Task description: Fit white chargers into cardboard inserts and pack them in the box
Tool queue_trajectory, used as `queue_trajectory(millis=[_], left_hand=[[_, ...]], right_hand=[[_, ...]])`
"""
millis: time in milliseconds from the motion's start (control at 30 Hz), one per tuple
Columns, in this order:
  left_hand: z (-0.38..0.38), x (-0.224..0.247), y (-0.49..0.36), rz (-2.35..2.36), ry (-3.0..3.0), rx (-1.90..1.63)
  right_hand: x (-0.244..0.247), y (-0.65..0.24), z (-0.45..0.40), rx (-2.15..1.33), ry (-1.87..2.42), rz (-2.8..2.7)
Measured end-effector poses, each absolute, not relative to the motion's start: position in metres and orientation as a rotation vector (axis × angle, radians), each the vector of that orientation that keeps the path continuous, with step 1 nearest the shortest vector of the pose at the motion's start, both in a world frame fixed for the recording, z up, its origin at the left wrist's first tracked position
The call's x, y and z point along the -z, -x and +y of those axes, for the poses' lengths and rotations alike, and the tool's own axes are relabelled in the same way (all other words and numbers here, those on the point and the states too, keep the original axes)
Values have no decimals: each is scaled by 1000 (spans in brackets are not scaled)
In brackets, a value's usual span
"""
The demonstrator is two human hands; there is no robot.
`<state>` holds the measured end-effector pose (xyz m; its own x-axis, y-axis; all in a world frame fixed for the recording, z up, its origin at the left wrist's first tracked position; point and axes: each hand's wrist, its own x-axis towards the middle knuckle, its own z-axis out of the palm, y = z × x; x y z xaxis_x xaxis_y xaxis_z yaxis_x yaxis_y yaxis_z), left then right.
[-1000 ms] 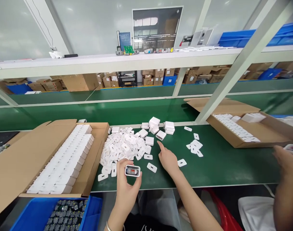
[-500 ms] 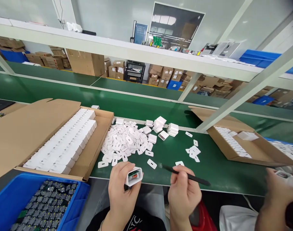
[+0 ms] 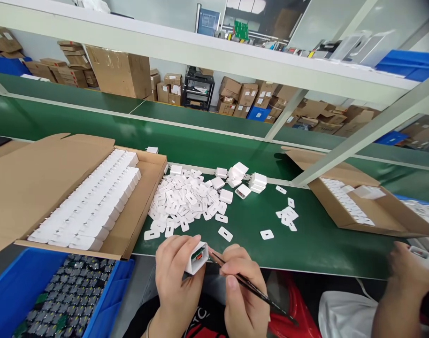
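Note:
My left hand (image 3: 175,277) grips a white charger housing (image 3: 196,267), its open end facing up and toward the right. Inside that end a green circuit board and an orange-red part show. Black tweezers (image 3: 251,286) are pinched in my right hand (image 3: 244,286), their tips at the housing's right edge; whether they touch it I cannot tell. Beyond my hands spreads a pile of white cover plates (image 3: 181,199) with small slots. A single plate (image 3: 225,234) lies just above the housing, and another plate (image 3: 267,234) lies to the right.
An open cardboard box (image 3: 144,188) with rows of white housings stands left, above a blue bin (image 3: 125,277) of circuit boards. Several chargers (image 3: 258,182) lie behind the pile. A slanted post (image 3: 355,145) and another box (image 3: 327,209) stand right, near a co-worker's hand (image 3: 406,267).
My right hand has moved left and brought the tweezers to the housing's open end. My left hand still holds the housing. The camera view has tilted downward.

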<state>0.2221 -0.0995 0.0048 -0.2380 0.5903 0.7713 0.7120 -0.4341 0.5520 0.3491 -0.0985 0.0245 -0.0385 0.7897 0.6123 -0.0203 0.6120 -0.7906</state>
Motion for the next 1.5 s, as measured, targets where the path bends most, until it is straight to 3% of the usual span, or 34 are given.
queue_trajectory(millis=[1500], left_hand=[[-87,9,-235,-1675,1796,1832]], right_hand=[[-9,-354,-99,-728,661,-1580]])
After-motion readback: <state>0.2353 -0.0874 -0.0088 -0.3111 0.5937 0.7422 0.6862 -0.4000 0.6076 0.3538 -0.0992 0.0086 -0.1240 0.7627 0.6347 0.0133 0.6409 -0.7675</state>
